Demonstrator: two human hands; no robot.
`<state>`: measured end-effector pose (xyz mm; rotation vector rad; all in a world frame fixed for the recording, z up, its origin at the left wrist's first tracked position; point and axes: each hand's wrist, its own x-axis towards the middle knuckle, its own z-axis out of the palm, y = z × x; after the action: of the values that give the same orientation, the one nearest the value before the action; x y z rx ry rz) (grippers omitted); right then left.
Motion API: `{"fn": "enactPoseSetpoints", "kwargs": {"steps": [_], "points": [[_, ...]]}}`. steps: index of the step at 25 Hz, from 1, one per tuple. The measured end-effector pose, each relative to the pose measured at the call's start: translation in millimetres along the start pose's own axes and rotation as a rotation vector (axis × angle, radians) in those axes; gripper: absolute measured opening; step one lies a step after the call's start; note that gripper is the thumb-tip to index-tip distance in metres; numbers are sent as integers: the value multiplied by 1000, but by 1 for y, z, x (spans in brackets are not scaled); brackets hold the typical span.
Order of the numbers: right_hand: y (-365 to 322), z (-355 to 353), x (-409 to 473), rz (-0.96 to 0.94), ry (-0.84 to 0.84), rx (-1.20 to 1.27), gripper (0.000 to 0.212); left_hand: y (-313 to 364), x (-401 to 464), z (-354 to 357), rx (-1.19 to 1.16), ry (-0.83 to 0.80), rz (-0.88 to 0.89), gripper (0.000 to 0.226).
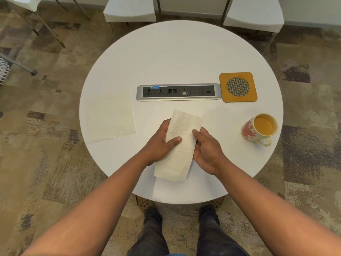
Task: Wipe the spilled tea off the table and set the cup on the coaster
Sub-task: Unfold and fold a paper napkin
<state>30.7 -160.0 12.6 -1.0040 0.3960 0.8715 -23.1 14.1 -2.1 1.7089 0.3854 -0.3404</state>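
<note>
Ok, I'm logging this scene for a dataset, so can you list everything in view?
table: one, white, round, centre
power strip: one, grey and black, set into the table's middle
coaster: one, orange, right of the power strip
cup: one, cream with pink hearts, holding tea, near the right edge, off the coaster
flat napkin: one, cream, table's left side
folded paper towel: one, white, held in both hands
chairs: three, white, beyond the table
carpet: patterned brown
left hand: grip on the towel
right hand: grip on the towel

orange coaster [238, 87], pink-hearted cup [258, 129], white table [175, 58]
</note>
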Motion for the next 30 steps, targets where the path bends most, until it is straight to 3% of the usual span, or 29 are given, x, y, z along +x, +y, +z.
{"fn": "enactPoseSetpoints", "kwargs": {"steps": [10,16,20,30], "points": [[0,-3,2,-54,26,-123,28,2,-1,-1,-35,-44,-28,65],[-3,-9,9,-78,47,-134,28,5,0,-3,-330,190,-144,19],[-4,-10,9,-84,53,-128,28,7,2,-3,-398,271,-173,5],[-6,-17,9,-59,97,-92,32,13,1,-11,-390,80,-112,46]]}}
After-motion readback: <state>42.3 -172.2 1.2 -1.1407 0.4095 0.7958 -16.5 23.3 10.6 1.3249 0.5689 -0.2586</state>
